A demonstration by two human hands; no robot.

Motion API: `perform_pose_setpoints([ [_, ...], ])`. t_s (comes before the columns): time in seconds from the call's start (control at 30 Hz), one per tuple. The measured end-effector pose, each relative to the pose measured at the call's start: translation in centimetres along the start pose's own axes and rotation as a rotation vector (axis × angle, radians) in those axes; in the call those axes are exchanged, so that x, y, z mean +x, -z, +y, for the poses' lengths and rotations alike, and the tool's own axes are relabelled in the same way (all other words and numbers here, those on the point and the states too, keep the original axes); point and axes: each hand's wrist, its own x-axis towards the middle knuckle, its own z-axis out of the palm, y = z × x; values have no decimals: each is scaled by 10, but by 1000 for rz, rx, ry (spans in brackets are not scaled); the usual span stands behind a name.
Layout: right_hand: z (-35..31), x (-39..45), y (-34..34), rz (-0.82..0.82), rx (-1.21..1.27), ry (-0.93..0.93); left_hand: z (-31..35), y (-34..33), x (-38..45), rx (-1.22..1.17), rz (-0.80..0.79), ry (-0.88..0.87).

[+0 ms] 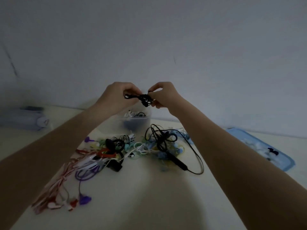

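Holding a black cord (144, 97) above the tub (146, 121)

We worked over a table (149, 196), a blue lid (282, 161) at its right, a pile of cables (116, 146) in the middle. Our left hand (119, 95) and right hand (166, 95) each pinched one side of the knotted cord, just above the tub.

left hand (118, 95) | right hand (164, 95) | raised together, fingers pinching (arms outstretched)

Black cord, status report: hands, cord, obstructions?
Left hand and right hand both pinch tangled black cord, held mid-air. Clear tub below it. Earphone pile on table, apart from hands.
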Motion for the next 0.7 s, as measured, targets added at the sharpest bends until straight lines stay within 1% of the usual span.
perform_pose_setpoints([
  [0.07,6,14,-20,8,23,-31,-20,-1,4,54,10,44],
  [0.1,8,19,-29,-2,-9,-36,-31,-2,6,78,5,65],
  [0.13,10,22,-35,-24,-78,-30,-41,-4,8,111,-18,80],
  [0.2,13,22,-38,-79,-257,-9,-54,-8,11,227,-124,109],
  [0.27,11,17,-34,-92,-353,26,-58,-8,12,331,-182,135],
  [0.33,9,8,-23,-90,-373,86,-50,-9,10,332,-133,113],
  [0.4,7,-5,-8,-102,-361,126,-33,-12,3,283,-89,38],
  [0.43,7,-13,1,-105,-371,138,-22,-15,-1,241,-95,-9],
  [0.5,9,-35,21,-144,-452,139,3,-22,-14,164,-166,-110],
  [0.57,14,-61,39,-273,-600,90,21,-31,-28,148,-299,-191],
  [0.63,24,-85,47,-407,-787,9,31,-41,-41,174,-433,-238],
  [0.7,38,-104,45,-479,-965,-20,35,-50,-50,185,-501,-237],
])
